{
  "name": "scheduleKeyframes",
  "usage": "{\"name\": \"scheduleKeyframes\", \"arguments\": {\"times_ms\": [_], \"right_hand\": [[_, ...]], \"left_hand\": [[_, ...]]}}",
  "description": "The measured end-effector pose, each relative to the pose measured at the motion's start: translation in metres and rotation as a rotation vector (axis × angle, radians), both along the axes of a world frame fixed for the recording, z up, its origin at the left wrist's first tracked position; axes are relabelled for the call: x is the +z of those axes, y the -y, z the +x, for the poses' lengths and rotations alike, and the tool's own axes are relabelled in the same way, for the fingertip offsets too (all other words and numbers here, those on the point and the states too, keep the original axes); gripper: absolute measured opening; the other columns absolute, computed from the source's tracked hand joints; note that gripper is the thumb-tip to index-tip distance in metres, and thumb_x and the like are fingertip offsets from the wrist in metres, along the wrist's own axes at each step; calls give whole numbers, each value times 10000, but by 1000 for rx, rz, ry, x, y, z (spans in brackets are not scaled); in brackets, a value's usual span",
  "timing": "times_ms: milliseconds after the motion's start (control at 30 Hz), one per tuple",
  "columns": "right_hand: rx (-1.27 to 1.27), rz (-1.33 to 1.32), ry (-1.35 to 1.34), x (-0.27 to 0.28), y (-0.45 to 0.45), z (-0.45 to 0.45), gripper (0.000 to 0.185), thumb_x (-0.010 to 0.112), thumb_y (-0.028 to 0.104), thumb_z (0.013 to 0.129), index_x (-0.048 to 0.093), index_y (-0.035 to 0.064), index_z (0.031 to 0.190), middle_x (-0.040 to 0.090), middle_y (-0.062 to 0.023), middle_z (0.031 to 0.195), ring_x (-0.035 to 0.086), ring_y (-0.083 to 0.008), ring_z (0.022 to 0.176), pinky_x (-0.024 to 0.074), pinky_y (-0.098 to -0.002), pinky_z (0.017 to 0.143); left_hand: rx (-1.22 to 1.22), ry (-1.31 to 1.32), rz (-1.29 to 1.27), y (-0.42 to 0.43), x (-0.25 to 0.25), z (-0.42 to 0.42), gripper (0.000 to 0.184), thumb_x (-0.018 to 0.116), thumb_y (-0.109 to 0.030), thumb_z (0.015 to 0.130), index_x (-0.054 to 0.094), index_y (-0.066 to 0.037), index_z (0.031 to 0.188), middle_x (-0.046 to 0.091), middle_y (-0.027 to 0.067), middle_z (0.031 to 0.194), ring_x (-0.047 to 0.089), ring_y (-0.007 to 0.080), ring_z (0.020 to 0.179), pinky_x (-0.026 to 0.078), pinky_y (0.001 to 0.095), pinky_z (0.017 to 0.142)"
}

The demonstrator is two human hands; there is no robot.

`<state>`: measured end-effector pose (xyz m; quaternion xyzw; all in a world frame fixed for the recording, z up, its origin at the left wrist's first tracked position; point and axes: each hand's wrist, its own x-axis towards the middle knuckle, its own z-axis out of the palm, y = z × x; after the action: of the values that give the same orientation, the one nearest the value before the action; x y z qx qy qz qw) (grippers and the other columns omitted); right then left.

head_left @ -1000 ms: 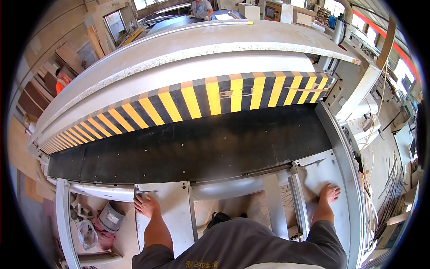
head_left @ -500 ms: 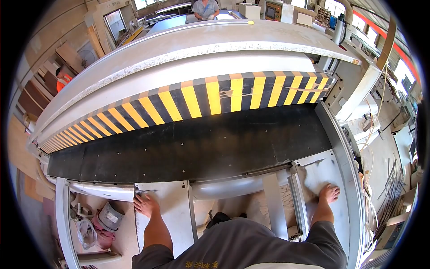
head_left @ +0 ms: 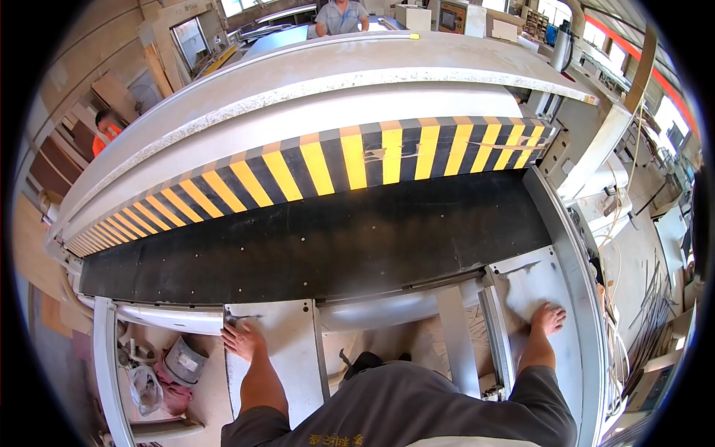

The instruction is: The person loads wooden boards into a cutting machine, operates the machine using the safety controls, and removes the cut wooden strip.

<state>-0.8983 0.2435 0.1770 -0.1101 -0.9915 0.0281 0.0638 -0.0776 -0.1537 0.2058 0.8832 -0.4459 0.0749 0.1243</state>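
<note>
My left hand (head_left: 243, 342) lies on the left metal plate (head_left: 287, 357), close to its left edge, with its fingers spread. On the right metal plate (head_left: 532, 287) rests my right hand (head_left: 549, 318), its fingers slightly bent and nothing visible in them. Both plates are worn, with dark scuffs near their far ends. Just beyond them stretches a long black bed (head_left: 335, 238) dotted with small screw heads. Along its far side runs a beam with yellow and black stripes (head_left: 316, 167).
A pale machine cover (head_left: 357, 59) rises behind the striped beam. Metal side rails (head_left: 570, 276) frame my place. Below the left gap are a grey bucket (head_left: 184, 360) and plastic bags (head_left: 146, 389). One person (head_left: 341, 16) stands beyond the machine, another in orange (head_left: 104, 134) at left.
My hands stay in place on the plates. The far person's arms have moved apart, and more of the head of the person in orange shows.
</note>
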Motion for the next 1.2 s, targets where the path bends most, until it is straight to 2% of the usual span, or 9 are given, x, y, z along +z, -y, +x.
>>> {"name": "scheduleKeyframes", "arguments": {"times_ms": [433,533,767,933,1200], "right_hand": [[16,-8,29,0,-5,-3,732,429,546,1102,399,61,1650,367,-142,1750,280,-288,1642,255,-532,1286],[46,-34,73,4,-8,-3,763,435,549,1101,357,58,1680,325,-150,1775,250,-293,1659,227,-527,1306],[268,-123,142,1,-43,27,815,455,519,1115,253,17,1724,234,-162,1814,174,-311,1688,147,-491,1361],[308,-131,164,10,-35,72,829,468,478,1119,197,-18,1726,198,-183,1818,128,-328,1696,97,-488,1373],[318,-147,146,23,-28,92,820,468,476,1118,224,-24,1719,209,-175,1817,139,-326,1693,92,-472,1374]], "left_hand": [[-13,29,-15,1,-3,2,741,355,-548,1141,314,-82,1716,300,201,1779,267,396,1647,148,535,1360],[-72,-15,-100,1,-6,7,737,349,-556,1144,344,-75,1703,313,201,1773,272,401,1643,154,540,1358],[-405,-26,-256,-9,-7,8,690,356,-524,1153,364,-101,1698,308,215,1769,268,427,1639,171,568,1350],[-449,-33,-219,-10,-6,6,696,351,-538,1153,365,-108,1699,303,215,1772,272,433,1636,183,569,1347],[-533,-31,-235,-13,-1,3,656,384,-490,1155,379,-112,1690,333,214,1756,294,429,1626,200,568,1345]]}}
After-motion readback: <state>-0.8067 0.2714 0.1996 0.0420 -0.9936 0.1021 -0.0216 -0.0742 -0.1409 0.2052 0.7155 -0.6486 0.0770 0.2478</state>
